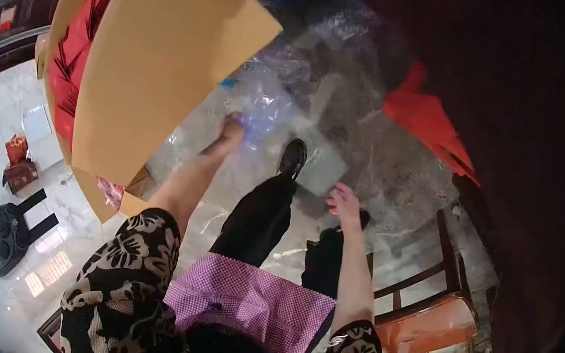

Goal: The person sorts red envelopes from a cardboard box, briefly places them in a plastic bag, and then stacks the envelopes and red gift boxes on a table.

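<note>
My left hand, blurred by motion, is closed on a crumpled piece of clear plastic film with a bluish tint. It is beside the edge of a large cardboard box, whose red contents show along the far side. My right hand hangs over the floor with its fingers loosely bent and apart, holding nothing. Close to its fingertips is a flat pale grey square shape, partly smeared. My black shoe is between the two hands.
More clear plastic lies on the grey marbled floor ahead. A wooden chair is at the right, and something red lies beside a large dark shape. A round black object stands on white tiles at the left.
</note>
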A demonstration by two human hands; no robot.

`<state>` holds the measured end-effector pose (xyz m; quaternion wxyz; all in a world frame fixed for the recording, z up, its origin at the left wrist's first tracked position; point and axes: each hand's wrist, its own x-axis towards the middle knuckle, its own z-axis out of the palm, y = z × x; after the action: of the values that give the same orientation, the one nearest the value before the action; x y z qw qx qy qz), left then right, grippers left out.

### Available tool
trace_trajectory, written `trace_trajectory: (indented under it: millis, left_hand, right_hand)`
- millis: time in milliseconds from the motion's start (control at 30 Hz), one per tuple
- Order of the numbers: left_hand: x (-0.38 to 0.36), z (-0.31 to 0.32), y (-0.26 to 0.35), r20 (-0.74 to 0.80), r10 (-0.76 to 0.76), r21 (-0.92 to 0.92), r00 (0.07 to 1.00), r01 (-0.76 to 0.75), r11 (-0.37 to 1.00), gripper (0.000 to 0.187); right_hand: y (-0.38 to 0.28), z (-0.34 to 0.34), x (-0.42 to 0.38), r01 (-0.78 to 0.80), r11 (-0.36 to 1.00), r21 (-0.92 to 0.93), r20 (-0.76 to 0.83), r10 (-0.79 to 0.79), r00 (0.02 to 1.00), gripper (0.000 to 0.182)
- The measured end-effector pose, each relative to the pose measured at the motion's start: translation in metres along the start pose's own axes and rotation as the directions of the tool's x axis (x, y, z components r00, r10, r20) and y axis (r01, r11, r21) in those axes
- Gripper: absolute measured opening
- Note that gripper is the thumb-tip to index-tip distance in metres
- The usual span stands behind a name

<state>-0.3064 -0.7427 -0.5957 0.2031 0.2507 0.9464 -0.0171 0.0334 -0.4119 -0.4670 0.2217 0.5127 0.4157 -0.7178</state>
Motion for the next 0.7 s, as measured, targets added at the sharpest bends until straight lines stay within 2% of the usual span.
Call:
trace_trajectory:
  millis: [67, 100, 167, 267, 333, 400, 467, 533, 600, 700]
  left_hand:
    - [0.014, -0.07, 0.078, 0.164, -0.241, -0.193, 0.957, 0.27, 0.943, 0.027]
    - [0.02, -0.068, 0.075, 0.162, -0.241, -0.192, 0.957, 0.27, 0.943, 0.027]
    - [0.042, -0.055, 0.061, -0.039, -0.229, -0.102, 0.973, 0.224, 0.969, 0.023]
    - [0.08, -0.072, 0.053, -0.17, -0.301, -0.086, 0.938, 0.29, 0.953, 0.023]
    - [0.107, -0.091, 0.038, -0.166, -0.371, -0.111, 0.914, 0.356, 0.928, 0.023]
    - [0.127, -0.095, 0.022, -0.169, -0.413, -0.13, 0.895, 0.395, 0.909, 0.024]
    - [0.144, -0.097, 0.011, -0.175, -0.438, -0.136, 0.882, 0.419, 0.898, 0.026]
    - [0.157, -0.095, 0.004, -0.173, -0.456, -0.146, 0.873, 0.435, 0.888, 0.028]
    - [0.161, -0.092, -0.001, -0.17, -0.469, -0.162, 0.867, 0.445, 0.881, 0.031]
    - [0.163, -0.088, -0.004, -0.168, -0.483, -0.188, 0.86, 0.453, 0.872, 0.035]
  right_hand:
    - [0.044, -0.03, 0.008, -0.102, 0.99, -0.1, -0.069, 0.095, 0.993, 0.039]
    - [0.06, -0.045, 0.012, -0.029, 0.98, -0.195, -0.081, 0.013, 0.997, 0.037]
    - [0.069, -0.062, 0.004, -0.047, 0.998, -0.049, -0.121, 0.041, 0.992, 0.037]
    - [0.079, -0.088, 0.029, -0.056, 0.971, -0.233, -0.143, 0.023, 0.989, 0.034]
    - [0.109, -0.099, 0.057, 0.114, 0.957, -0.267, -0.163, -0.161, 0.973, 0.031]
    - [0.09, -0.095, 0.056, 0.096, 0.967, -0.236, -0.162, -0.136, 0.977, 0.028]
    - [0.088, -0.094, 0.062, 0.049, 0.983, -0.177, -0.232, -0.09, 0.968, 0.027]
    - [0.095, -0.093, 0.06, 0.087, 0.986, -0.142, -0.232, -0.119, 0.965, 0.026]
    - [0.105, -0.093, 0.057, 0.019, 0.995, -0.097, -0.245, -0.042, 0.969, 0.024]
    - [0.119, -0.093, 0.049, 0.008, 0.998, -0.062, -0.234, -0.022, 0.972, 0.024]
